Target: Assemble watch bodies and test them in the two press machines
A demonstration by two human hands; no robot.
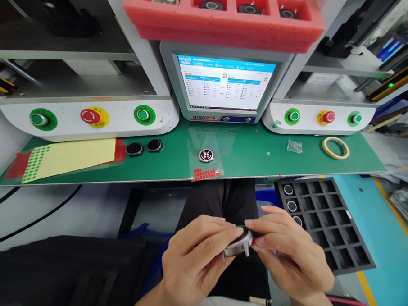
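Over my lap, a silver round watch case (235, 250) without a strap is held between both hands. My left hand (199, 254) is closed around its left side, with fingers lying over the dark face. My right hand (287, 251) pinches at the right edge of the case, where a small red bit shows by the fingertips; whether it is stuck to the case I cannot tell. On the green bench (251, 159) ahead lies another watch (206, 156) with a lit display, on a clear sheet beside red stickers (206, 174).
Two dark watches (134, 149) lie left, near a yellow sheet (73, 158) with green and red stickers. A tape roll (336, 148) and small clear bag (295, 146) sit right. A black compartment tray (326, 221) stands lower right. Red foam (223, 32) rests above the monitor (225, 84).
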